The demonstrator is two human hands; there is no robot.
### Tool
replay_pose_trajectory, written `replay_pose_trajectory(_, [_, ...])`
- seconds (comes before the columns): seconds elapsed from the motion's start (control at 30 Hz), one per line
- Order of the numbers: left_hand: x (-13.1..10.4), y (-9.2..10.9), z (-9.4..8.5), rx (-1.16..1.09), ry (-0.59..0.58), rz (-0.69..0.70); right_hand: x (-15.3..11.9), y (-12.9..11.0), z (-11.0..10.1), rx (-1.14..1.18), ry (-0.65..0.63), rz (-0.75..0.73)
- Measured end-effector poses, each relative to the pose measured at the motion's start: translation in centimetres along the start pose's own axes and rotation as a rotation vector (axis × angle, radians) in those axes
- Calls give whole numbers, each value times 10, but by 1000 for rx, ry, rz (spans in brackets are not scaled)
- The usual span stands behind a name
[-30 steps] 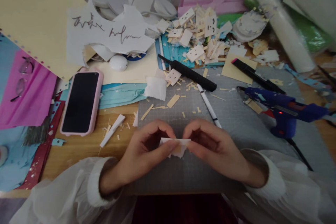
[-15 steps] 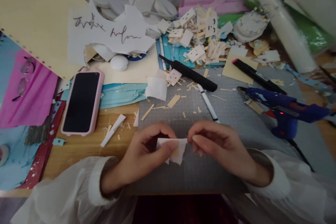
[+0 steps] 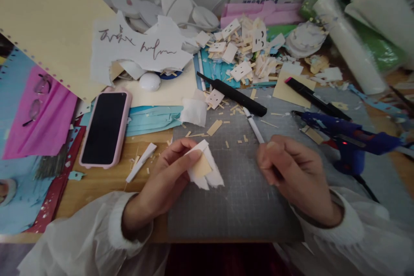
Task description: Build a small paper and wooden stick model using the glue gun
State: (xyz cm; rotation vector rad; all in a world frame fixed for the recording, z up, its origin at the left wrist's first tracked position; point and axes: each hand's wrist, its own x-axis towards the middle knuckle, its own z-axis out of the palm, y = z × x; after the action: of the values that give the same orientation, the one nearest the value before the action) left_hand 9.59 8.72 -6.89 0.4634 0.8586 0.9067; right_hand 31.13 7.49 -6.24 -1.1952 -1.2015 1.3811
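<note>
- Far left: wire-framed glasses point(image 3: 34, 110) lay on crumpled magenta paper point(image 3: 54, 127); not in use.
- Next, pink-cased smartphone point(image 3: 104, 131), screen dark, well apart from the working area.
- Beside it, a folded white paper strip point(image 3: 141, 162) among scraps on the wooden desk point(image 3: 100, 183).
- Left hand point(image 3: 163, 174): pinching the torn white paper point(image 3: 215, 174) and the beige card point(image 3: 202, 169) together, thumb on top. From where I stood, both were tilted, raised over the near part of the gray cutting mat point(image 3: 223, 220). The card lay against the paper, whose lower edge hung ragged and loose.
- Step in hand, my read: fitting paper to card; not closed around it, since card face and loose edge both showed. Next move seemed to call for a steady left pinch and light fingertips at the free edge; paper looked thin, easy to rip.
- Beyond, a heap of paper cutouts point(image 3: 241, 70), some with drawn faces.
- Right hand point(image 3: 293, 172): apart from the paper, fingers curled in, thumb pressed to them; couldn't see anything inside. White pen point(image 3: 254, 126) ran toward it; contact unclear.
- Far right: blue glue gun point(image 3: 352, 131), red light lit, untouched.
</note>
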Motion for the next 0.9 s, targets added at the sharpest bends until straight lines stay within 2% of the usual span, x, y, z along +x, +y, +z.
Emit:
replay_pose_trajectory(0.13, [-2,-8,-2,120,-53,65,-4,2,11,-24,-279,67])
replay_pose_trajectory(0.2, [-2,-10,-3,162,-74,89,-4,4,15,-44,-333,90])
replay_pose_trajectory(0.33, [-2,-9,-4,210,-127,107,-2,3,16,-54,-267,107])
replay_pose_trajectory(0.43, [-4,-5,-2,266,-175,79,1,0,13,20,-227,154])
replay_pose_trajectory(0.7, [-6,-2,5,347,-167,22,0,4,14,287,-364,246])
replay_pose_trajectory(0.9, [-6,-2,4,381,-168,-33,-1,5,15,226,-334,326])
